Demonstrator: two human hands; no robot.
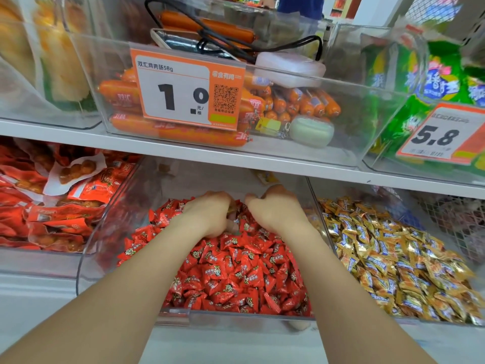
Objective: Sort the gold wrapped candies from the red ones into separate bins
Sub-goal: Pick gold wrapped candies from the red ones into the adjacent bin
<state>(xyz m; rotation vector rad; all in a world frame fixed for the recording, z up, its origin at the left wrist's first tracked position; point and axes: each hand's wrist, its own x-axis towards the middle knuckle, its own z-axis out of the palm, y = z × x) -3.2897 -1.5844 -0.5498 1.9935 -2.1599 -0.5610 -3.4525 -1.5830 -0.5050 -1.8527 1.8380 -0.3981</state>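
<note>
Both my hands reach deep into a clear bin (236,315) heaped with red wrapped candies (236,274), under the shelf board. My left hand (207,214) has its fingers curled down into the pile, and a bit of gold wrapper (231,212) shows at its fingertips. My right hand (275,208) is curled just beside it, fingers bent into the candies at the back of the bin; what it holds is hidden. To the right, a second clear bin (319,222) is filled with gold wrapped candies (388,261).
A white shelf board (288,166) hangs low over the hands. Above it stand a bin of orange sausages (126,93) with a price tag (187,93) and green packets (433,82). Red snack packs (52,200) fill the bin at left.
</note>
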